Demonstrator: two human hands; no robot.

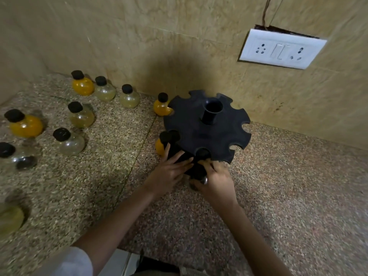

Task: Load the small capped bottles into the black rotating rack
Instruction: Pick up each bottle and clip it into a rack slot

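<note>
Standing on the speckled surface (298, 186), the black rack (207, 128) has the left hand (169, 174) spread flat beneath its disc; the right hand (218, 183) curls its grip round what seems a capped bottle (202, 154) in the front notch.

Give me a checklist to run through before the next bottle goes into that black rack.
1. Front bottle seated: cannot tell; its cap sits in a notch, but the right hand grips the body and hides it.
2. Rack steadied: ok; the left hand rests flat fingers against it below the disc.
3. Orange bottle at the left rim seated: cannot tell; its cap is right at the edge.
4. Free notches: ok; several on the far and right rim are empty.
5. Spare bottles ready: ok; many stand capped on the counter to the left.
</note>
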